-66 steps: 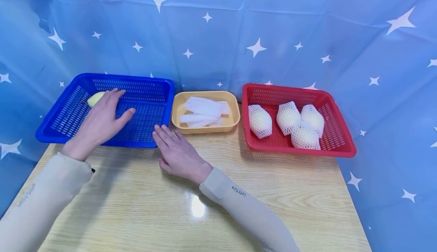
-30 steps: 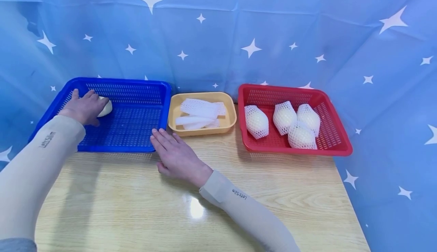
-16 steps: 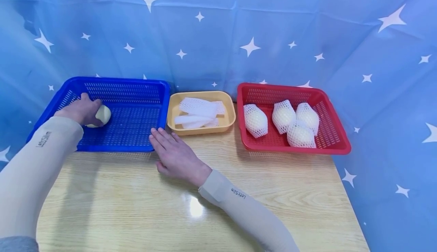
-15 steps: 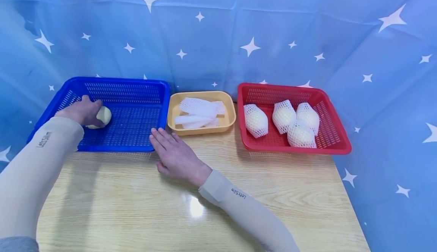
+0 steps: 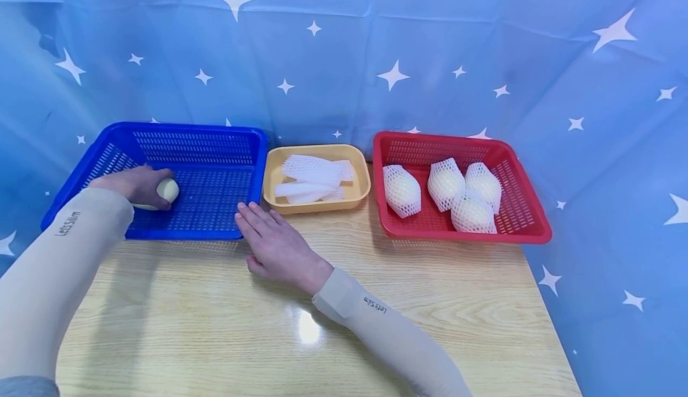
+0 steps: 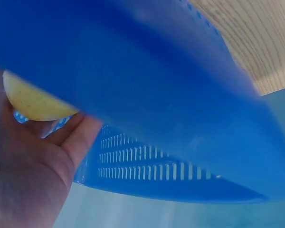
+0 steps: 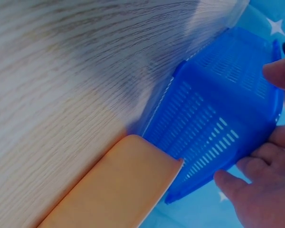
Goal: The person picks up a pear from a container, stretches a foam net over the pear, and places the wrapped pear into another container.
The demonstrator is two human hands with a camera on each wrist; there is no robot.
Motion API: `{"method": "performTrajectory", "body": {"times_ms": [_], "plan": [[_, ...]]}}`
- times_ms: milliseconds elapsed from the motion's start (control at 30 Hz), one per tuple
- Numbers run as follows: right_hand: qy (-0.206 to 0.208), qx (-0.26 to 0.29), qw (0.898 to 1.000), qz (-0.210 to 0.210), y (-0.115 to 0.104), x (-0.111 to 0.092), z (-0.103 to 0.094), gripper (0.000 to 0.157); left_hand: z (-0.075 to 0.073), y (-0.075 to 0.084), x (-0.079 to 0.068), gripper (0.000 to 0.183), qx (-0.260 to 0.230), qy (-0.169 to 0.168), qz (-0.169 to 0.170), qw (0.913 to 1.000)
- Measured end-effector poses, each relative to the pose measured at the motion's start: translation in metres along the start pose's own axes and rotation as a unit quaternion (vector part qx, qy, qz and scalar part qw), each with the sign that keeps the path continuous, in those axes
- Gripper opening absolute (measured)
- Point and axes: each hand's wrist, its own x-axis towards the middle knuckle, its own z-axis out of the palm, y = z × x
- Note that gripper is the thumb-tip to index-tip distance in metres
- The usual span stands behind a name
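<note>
A pale yellow pear [image 5: 168, 190] lies in the left part of the blue basket [image 5: 185, 234]. My left hand [image 5: 134, 184] reaches over the basket's front rim and grips the pear, covering much of it. Speckled yellow skin of the pear [image 6: 35, 102] shows above the fingers in the left wrist view, partly hidden by the basket wall. My right hand [image 5: 279, 242] rests with straight fingers at the basket's front right corner. From the right wrist, the fingertips of that hand [image 7: 266, 185] are seen right at the blue rim.
Beside the blue basket stands a small yellow tray [image 5: 317, 207] with white foam net sleeves [image 5: 314, 176] in it. Farther right, a red basket [image 5: 467, 237] holds several fruits in white foam nets [image 5: 403, 191]. A blue star-patterned curtain [image 5: 344, 45] hangs behind the wooden table [image 5: 215, 313].
My left hand has moved left and down onto the pear and taken hold of it. Hand and pear have since shifted slightly toward the front. The right hand stays at the corner.
</note>
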Motion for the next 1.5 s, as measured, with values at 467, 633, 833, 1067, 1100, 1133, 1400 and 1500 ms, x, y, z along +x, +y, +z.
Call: {"method": "performTrajectory", "body": {"times_ms": [467, 633, 833, 1067, 1100, 1133, 1400, 1500], "plan": [[0.001, 0.004, 1.000, -0.001, 0.002, -0.003, 0.000, 0.078, -0.021, 0.017, -0.003, 0.062, -0.031, 0.092, 0.053, 0.9938], [0.004, 0.040, 0.999, 0.003, 0.005, -0.010, -0.006, 0.079, -0.030, 0.036, -0.005, 0.068, -0.066, 0.125, 0.066, 0.9878], [0.021, 0.094, 0.995, 0.026, 0.016, -0.029, -0.017, 0.077, -0.035, 0.067, -0.014, 0.074, -0.119, 0.187, 0.068, 0.9728], [0.072, 0.146, 0.985, 0.055, 0.034, -0.056, -0.031, 0.074, -0.034, 0.110, -0.029, 0.075, -0.191, 0.217, 0.074, 0.9545], [0.082, 0.153, 0.983, 0.058, 0.037, -0.060, -0.032, 0.074, -0.033, 0.116, -0.031, 0.074, -0.204, 0.219, 0.074, 0.9512], [0.092, 0.158, 0.981, 0.061, 0.040, -0.064, -0.034, 0.074, -0.033, 0.122, -0.033, 0.073, -0.216, 0.222, 0.076, 0.9480], [0.162, 0.173, 0.968, 0.079, 0.057, -0.094, -0.038, 0.071, -0.021, 0.173, -0.047, 0.067, -0.303, 0.229, 0.100, 0.9197], [0.184, 0.174, 0.964, 0.086, 0.061, -0.104, -0.037, 0.072, -0.012, 0.189, -0.048, 0.065, -0.334, 0.237, 0.117, 0.9048]]}}
